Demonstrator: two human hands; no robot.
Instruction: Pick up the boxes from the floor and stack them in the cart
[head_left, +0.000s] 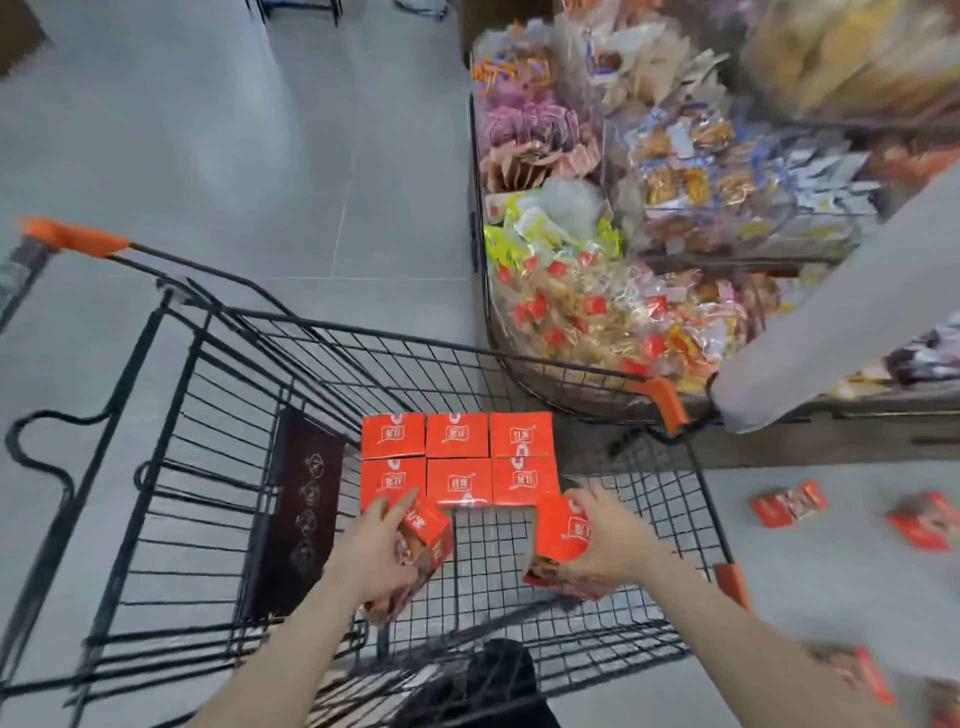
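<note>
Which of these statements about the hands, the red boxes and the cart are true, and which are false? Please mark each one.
1. Each hand holds one red box. True: the left hand grips a box, and the right hand grips another box.
2. Six red boxes already lie in the cart, in two rows of three. True.
3. All boxes have left the floor. False: several boxes on the floor remain at the right of the cart.
4. The cart's handle grip is blue. False: the handle grip is orange.
5. The dark brown box lies flat on the red boxes. False: it stands on its side, left of them.
</note>
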